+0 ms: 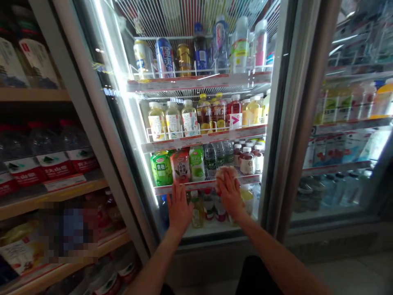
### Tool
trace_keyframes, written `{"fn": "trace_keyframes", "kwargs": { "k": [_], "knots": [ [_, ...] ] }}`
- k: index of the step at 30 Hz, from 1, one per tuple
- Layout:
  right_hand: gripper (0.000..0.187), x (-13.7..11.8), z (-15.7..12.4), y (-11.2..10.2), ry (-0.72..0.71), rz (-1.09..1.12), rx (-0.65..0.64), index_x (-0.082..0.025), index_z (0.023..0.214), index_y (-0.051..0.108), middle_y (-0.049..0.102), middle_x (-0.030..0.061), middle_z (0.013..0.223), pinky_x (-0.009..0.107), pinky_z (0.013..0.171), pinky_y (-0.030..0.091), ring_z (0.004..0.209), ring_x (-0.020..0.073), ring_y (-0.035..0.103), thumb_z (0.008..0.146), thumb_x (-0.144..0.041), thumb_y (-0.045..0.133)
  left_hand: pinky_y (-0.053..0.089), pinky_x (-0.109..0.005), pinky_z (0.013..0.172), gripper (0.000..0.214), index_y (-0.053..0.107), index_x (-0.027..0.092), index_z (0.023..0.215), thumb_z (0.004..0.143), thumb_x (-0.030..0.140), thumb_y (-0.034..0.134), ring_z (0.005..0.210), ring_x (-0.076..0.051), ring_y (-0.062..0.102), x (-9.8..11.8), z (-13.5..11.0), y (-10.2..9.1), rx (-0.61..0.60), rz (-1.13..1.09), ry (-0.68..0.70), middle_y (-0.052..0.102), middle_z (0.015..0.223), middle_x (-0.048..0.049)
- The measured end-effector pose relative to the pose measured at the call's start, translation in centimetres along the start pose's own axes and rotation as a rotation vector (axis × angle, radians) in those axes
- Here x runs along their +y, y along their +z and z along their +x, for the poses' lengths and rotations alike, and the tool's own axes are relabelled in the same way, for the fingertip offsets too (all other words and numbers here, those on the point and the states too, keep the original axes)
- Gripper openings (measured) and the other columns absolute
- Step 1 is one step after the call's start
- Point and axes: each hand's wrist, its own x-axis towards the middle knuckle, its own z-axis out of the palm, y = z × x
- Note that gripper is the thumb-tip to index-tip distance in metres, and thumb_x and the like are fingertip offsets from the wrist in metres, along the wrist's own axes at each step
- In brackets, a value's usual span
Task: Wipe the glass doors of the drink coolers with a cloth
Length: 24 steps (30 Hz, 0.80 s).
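My right hand (231,192) presses a pale, crumpled cloth (226,172) against the glass door (196,239) of a lit drinks fridge, fingers bent over it. To its left, my left hand (179,209) rests with its palm side toward the same glass, fingers stretched out and holding nothing. Behind the glass near that hand stand a green carton-like drink pack (162,169) and a red one (180,164). Small clear bottles (210,159) and dark-red bottles with white labels (247,160) sit behind the cloth's level. My hands partly hide the lowest row of bottles.
Upper fridge shelves hold cans (165,57) and tea bottles (189,119). A metal door frame (302,123) borders the glass on the right, with another drinks fridge beyond. On the left, wooden shelves (92,186) carry red-labelled bottles (53,164). My dark-clothed knee (256,274) shows below.
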Motion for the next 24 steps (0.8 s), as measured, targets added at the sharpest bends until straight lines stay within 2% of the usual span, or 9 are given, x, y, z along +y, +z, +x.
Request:
{"fn": "trace_keyframes", "kwargs": {
  "k": [3,6,8,12,14,16,20,22,24],
  "knots": [
    [0.053,1.7,0.0,-0.2,-0.05,0.01,-0.026,-0.024,0.137,0.037,0.036,0.0114,0.144,0.047,0.107,0.026,0.134,0.0214,0.031,0.085,-0.011,0.036,0.023,-0.053,0.109,0.062,0.031,0.009,0.138,0.078,0.017,0.048,0.137,-0.028,0.023,-0.4,-0.1,-0.1,0.001,0.007,0.03,0.03,0.145,-0.0183],
    [0.056,5.5,0.3,-1.1,0.241,-0.07,0.151,-0.018,0.141,0.03,0.025,0.0173,0.148,0.051,0.103,0.03,0.135,0.0285,0.027,0.086,-0.017,0.038,0.02,-0.053,0.11,0.063,0.031,0.01,0.138,0.078,0.016,0.048,0.137,-0.027,0.023,-0.3,0.0,-0.3,0.011,-0.013,0.073,0.032,0.145,-0.0174],
    [0.058,6.0,0.6,-1.2,0.341,-0.08,0.225,-0.014,0.142,0.026,0.018,0.0197,0.149,0.053,0.1,0.033,0.136,0.0317,0.024,0.086,-0.018,0.038,0.019,-0.052,0.111,0.064,0.031,0.01,0.138,0.077,0.017,0.048,0.137,-0.027,0.023,0.2,0.3,-0.5,0.014,-0.023,0.095,0.031,0.145,-0.0165],
    [0.056,2.9,0.7,-0.7,0.034,0.043,0.085,-0.025,0.139,0.033,0.028,0.011,0.148,0.047,0.104,0.031,0.134,0.0235,0.03,0.085,-0.011,0.036,0.015,-0.052,0.112,0.066,0.028,0.011,0.14,0.077,0.018,0.049,0.137,-0.026,0.023,1.0,1.0,-0.5,-0.002,-0.021,0.087,0.029,0.146,-0.0148],
    [0.054,2.6,0.7,-0.7,-0.062,0.069,0.014,-0.029,0.135,0.04,0.036,0.0068,0.144,0.044,0.106,0.029,0.132,0.0195,0.034,0.085,-0.01,0.037,0.013,-0.053,0.112,0.067,0.027,0.013,0.141,0.077,0.017,0.047,0.137,-0.026,0.024,0.9,1.1,-0.5,-0.013,-0.018,0.086,0.03,0.146,-0.0138],
    [0.053,4.2,1.1,-1.1,0.011,0.031,0.059,-0.026,0.136,0.039,0.036,0.0091,0.144,0.045,0.105,0.031,0.133,0.021,0.033,0.085,-0.012,0.038,0.012,-0.053,0.112,0.067,0.027,0.014,0.141,0.076,0.016,0.046,0.136,-0.025,0.026,0.7,1.2,-0.6,-0.022,-0.019,0.097,0.031,0.146,-0.0131],
    [0.061,6.7,2.6,-1.8,0.298,-0.057,0.283,-0.014,0.144,0.02,0.014,0.0198,0.15,0.055,0.099,0.034,0.136,0.0316,0.022,0.086,-0.015,0.037,0.015,-0.052,0.112,0.064,0.032,0.012,0.138,0.076,0.017,0.048,0.136,-0.025,0.026,0.8,1.0,-0.6,-0.032,-0.026,0.084,0.03,0.146,-0.0132],
    [0.062,5.1,3.0,-1.6,0.241,-0.041,0.256,-0.016,0.145,0.018,0.011,0.0178,0.151,0.054,0.099,0.034,0.136,0.0312,0.024,0.086,-0.013,0.035,0.016,-0.052,0.111,0.063,0.034,0.011,0.137,0.076,0.017,0.048,0.137,-0.026,0.024,1.1,1.0,-0.5,-0.033,-0.03,0.066,0.029,0.146,-0.014],
    [0.059,2.8,3.0,-1.3,0.063,-0.001,0.141,-0.024,0.143,0.025,0.02,0.0111,0.151,0.049,0.102,0.033,0.134,0.0255,0.031,0.086,-0.012,0.036,0.016,-0.053,0.111,0.063,0.033,0.01,0.137,0.076,0.017,0.048,0.137,-0.026,0.024,1.2,0.9,-0.4,-0.03,-0.032,0.059,0.029,0.146,-0.0147]
  ]
}}
